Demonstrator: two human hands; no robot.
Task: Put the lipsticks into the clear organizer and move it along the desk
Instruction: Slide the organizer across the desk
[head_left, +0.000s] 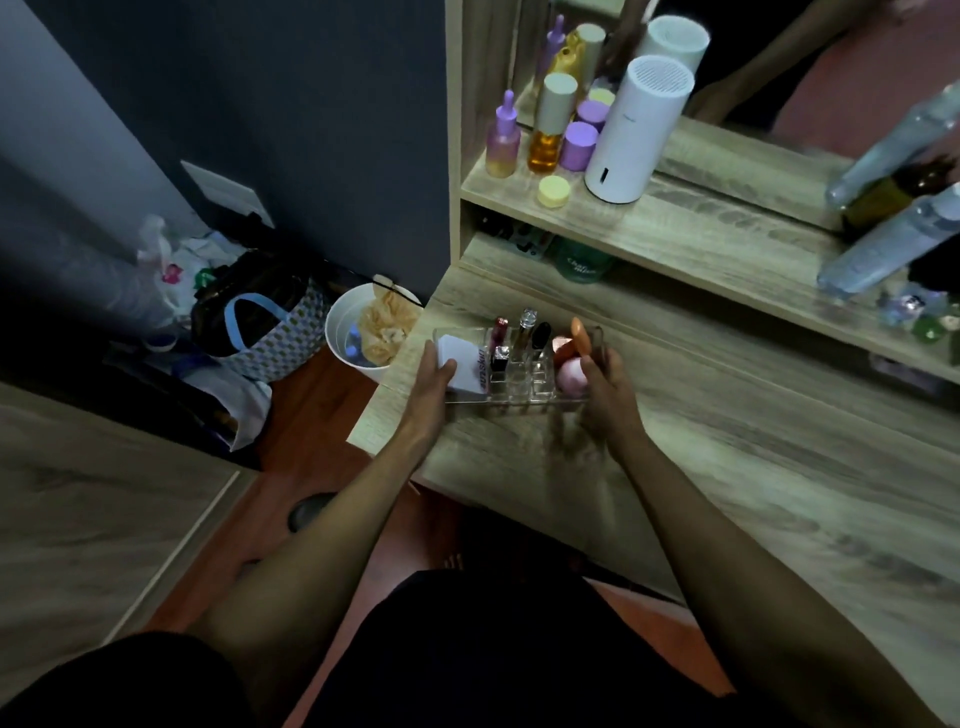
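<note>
The clear organizer (519, 397) sits near the left end of the wooden desk (727, 467). Several lipsticks stand upright in its middle slots: a red one (501, 328), a clear-capped one (526, 325) and a black one (541, 336). A white compact (470, 368) lies in its left section, and a pink sponge (567, 379) with an orange tool (579, 335) in its right. My left hand (432, 376) grips the organizer's left end. My right hand (605, 389) grips its right end.
A shelf above the desk holds purple and amber bottles (545, 140), a yellow jar (554, 191) and a white cylinder (634, 130). Clear bottles (883, 249) lean at the right. A white bin (363, 332) and bags (260, 327) stand on the floor to the left of the desk.
</note>
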